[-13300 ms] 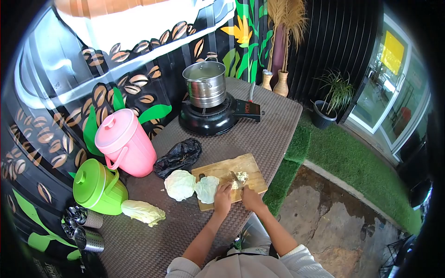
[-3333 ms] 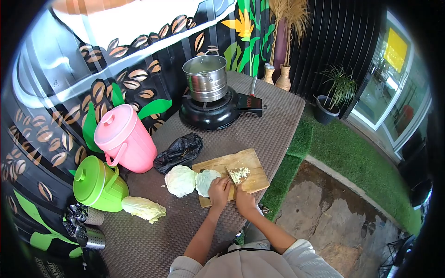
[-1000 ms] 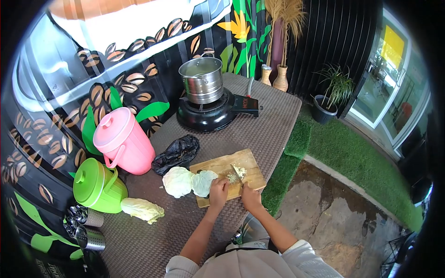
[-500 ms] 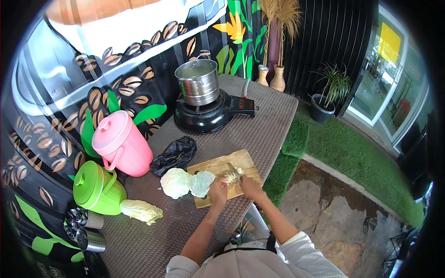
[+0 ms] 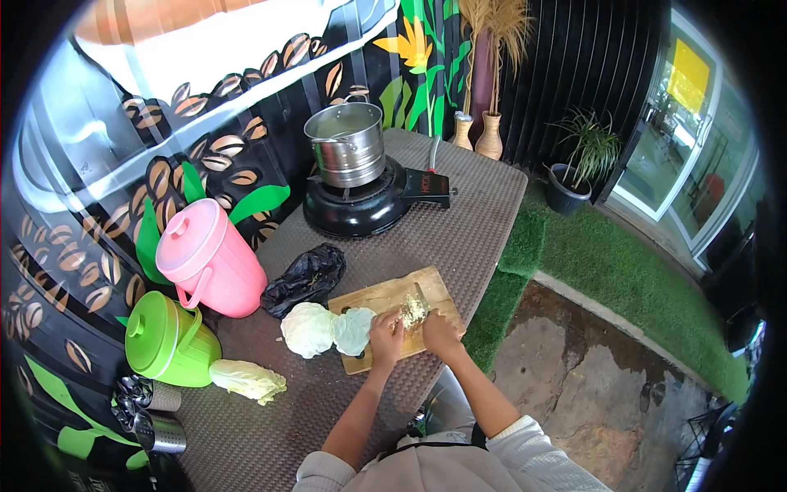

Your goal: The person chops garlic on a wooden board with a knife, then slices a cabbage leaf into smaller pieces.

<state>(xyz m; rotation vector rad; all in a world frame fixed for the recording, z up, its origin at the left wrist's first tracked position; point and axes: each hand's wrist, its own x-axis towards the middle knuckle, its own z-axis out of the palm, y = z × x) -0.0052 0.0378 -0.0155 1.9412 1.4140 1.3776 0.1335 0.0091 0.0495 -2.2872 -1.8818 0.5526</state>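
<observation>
My right hand (image 5: 443, 334) is wrapped round the handle of a knife (image 5: 421, 297). Its blade points away from me over a wooden cutting board (image 5: 361, 298). Finely chopped pale bits (image 5: 411, 312) lie on the board beside the blade. Close to them, my left hand (image 5: 385, 339) has its fingers curled and pressed together; whatever they pinch is hidden. Left of that hand, a pale green cabbage piece (image 5: 353, 330) overlaps the board's left side, touching a rounder whitish cabbage (image 5: 307, 330).
A black plastic bag (image 5: 303, 280) lies behind the cabbage. At the back, a steel pot (image 5: 348, 152) stands on a black portable stove (image 5: 354, 209). Pink (image 5: 215, 258) and green lidded jugs (image 5: 170, 340), a napa cabbage (image 5: 247, 380) and metal utensil holders (image 5: 161, 430) line the left.
The knife has shifted slightly and its blade looks turned more upright along the chopped bits. My right hand has drawn a little towards me; my left hand is almost where it was.
</observation>
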